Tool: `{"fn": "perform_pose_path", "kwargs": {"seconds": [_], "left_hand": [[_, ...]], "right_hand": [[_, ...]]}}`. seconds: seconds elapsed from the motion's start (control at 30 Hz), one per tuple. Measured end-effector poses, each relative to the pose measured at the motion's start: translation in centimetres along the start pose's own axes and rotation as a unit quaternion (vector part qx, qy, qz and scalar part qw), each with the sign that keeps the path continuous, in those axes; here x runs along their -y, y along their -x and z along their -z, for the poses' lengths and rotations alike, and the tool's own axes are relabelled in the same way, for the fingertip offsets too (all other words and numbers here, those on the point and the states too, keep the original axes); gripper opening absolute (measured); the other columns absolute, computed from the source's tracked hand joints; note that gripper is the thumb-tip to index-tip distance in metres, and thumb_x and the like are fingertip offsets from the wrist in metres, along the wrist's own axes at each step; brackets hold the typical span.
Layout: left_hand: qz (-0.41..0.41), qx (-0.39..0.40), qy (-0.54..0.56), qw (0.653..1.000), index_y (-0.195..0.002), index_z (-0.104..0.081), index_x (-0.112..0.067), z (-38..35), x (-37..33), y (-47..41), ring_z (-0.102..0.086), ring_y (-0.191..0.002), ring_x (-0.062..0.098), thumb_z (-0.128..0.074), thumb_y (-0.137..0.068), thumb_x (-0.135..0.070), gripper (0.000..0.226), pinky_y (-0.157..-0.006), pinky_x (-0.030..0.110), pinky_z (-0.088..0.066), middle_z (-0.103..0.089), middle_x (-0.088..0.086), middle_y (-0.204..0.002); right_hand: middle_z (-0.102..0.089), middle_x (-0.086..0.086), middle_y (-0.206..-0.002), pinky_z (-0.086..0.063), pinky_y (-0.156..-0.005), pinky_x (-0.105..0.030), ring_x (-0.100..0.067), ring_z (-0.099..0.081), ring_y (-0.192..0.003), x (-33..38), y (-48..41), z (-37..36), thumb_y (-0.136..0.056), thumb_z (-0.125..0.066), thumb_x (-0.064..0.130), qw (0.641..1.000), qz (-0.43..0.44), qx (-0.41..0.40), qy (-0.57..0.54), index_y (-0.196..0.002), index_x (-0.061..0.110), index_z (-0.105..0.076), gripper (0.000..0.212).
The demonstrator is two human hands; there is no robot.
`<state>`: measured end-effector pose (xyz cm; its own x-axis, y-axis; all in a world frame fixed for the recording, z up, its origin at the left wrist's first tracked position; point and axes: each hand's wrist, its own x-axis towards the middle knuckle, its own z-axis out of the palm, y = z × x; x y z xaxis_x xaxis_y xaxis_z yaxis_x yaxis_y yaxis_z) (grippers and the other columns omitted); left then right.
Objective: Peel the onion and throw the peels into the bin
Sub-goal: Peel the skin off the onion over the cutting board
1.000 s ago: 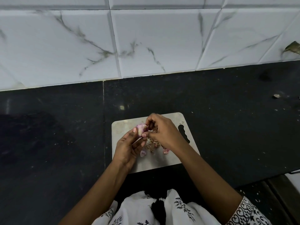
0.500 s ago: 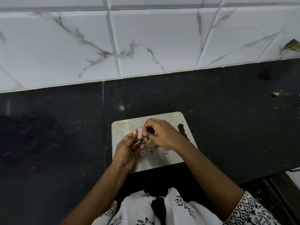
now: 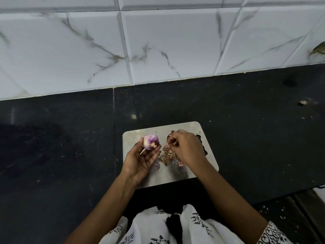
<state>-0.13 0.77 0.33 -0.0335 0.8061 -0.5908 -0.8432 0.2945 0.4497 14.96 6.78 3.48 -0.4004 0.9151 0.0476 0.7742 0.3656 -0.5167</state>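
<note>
My left hand [image 3: 140, 160] holds a small purple-and-white onion [image 3: 150, 141] at its fingertips, root end towards me, above the left part of a pale cutting board [image 3: 191, 173]. My right hand [image 3: 187, 148] hovers over the board's middle, apart from the onion, its fingers pinched on a thin bit of peel. A heap of brown and pink peels [image 3: 166, 154] lies on the board between the two hands. No bin is in view.
The board rests on a dark speckled countertop [image 3: 70, 147] against a white marble-tiled wall [image 3: 158, 41]. A cut onion piece [image 3: 157, 166] lies on the board beside my left palm. A small scrap [image 3: 303, 102] lies far right. The counter's edge drops at lower right.
My hands have come apart. The right hand pulled away to the right with a bit of peel, and the left hand turned the onion so it shows fully.
</note>
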Motion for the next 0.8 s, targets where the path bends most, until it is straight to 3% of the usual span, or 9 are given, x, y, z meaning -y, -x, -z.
{"fn": "perform_pose_path", "kwargs": {"seconds": [0.07, 0.17, 0.27, 0.43, 0.6, 0.8], "left_hand": [[0.002, 0.007, -0.002, 1.0, -0.115, -0.061, -0.001, -0.1, 0.0, 0.0, -0.073, -0.082, 0.025, -0.061, -0.081, -0.03, 0.045, -0.06, 0.026, -0.06, -0.07, 0.02, -0.103], [0.001, 0.017, -0.01, 1.0, -0.109, -0.063, -0.001, -0.2, 0.0, -0.1, -0.073, -0.072, 0.021, -0.059, -0.083, -0.029, 0.039, -0.058, 0.025, -0.059, -0.072, 0.017, -0.093], [-0.012, 0.028, -0.023, 0.999, -0.11, -0.065, -0.004, -0.2, 0.0, -0.3, -0.07, -0.072, 0.017, -0.063, -0.078, -0.03, 0.041, -0.063, 0.026, -0.059, -0.071, 0.014, -0.095], [-0.012, 0.063, -0.036, 0.997, -0.099, -0.067, -0.008, -0.2, 0.3, 0.0, -0.07, -0.063, 0.013, -0.059, -0.08, -0.028, 0.029, -0.064, 0.024, -0.058, -0.073, 0.009, -0.083], [-0.023, 0.069, -0.049, 0.996, -0.108, -0.063, -0.008, 0.4, 0.6, 0.0, -0.071, -0.066, 0.013, -0.058, -0.079, -0.029, 0.036, -0.062, 0.022, -0.059, -0.073, 0.008, -0.08], [-0.045, 0.084, -0.064, 0.993, -0.107, -0.064, -0.011, 0.4, 0.8, -0.1, -0.07, -0.069, 0.008, -0.06, -0.075, -0.03, 0.037, -0.063, 0.019, -0.057, -0.073, 0.004, -0.081]], "right_hand": [[-0.063, 0.003, -0.091, -0.053, -0.072, -0.03, -0.012, -0.062, -0.08, 0.2, -0.1, -0.1, -0.077, -0.072, 0.02, 0.999, 0.001, -0.012, -0.039, -0.087, 0.017, -0.063, 0.015], [-0.062, 0.005, -0.103, -0.054, -0.079, -0.037, -0.01, -0.062, -0.086, 1.3, 0.2, 0.0, -0.079, -0.071, 0.024, 0.991, 0.031, -0.004, -0.127, -0.101, 0.02, -0.062, 0.024], [-0.058, 0.006, -0.112, -0.049, -0.087, -0.04, -0.013, -0.059, -0.098, 2.5, 0.6, -0.5, -0.078, -0.07, 0.03, 0.991, 0.067, 0.009, -0.116, -0.11, 0.025, -0.059, 0.035], [-0.057, 0.003, -0.109, -0.048, -0.081, -0.03, -0.015, -0.059, -0.096, 3.0, 0.5, -0.4, -0.078, -0.071, 0.023, 0.995, 0.053, -0.003, -0.082, -0.099, 0.02, -0.058, 0.025], [-0.054, 0.006, -0.104, -0.048, -0.086, -0.044, -0.014, -0.059, -0.091, 3.4, -0.3, 0.1, -0.077, -0.072, 0.024, 0.996, 0.042, 0.047, -0.057, -0.089, 0.025, -0.054, 0.022], [-0.053, 0.007, -0.1, -0.046, -0.088, -0.047, -0.017, -0.058, -0.094, 3.0, -0.5, 0.1, -0.077, -0.071, 0.022, 0.993, 0.038, 0.077, -0.076, -0.079, 0.029, -0.052, 0.02]]}}
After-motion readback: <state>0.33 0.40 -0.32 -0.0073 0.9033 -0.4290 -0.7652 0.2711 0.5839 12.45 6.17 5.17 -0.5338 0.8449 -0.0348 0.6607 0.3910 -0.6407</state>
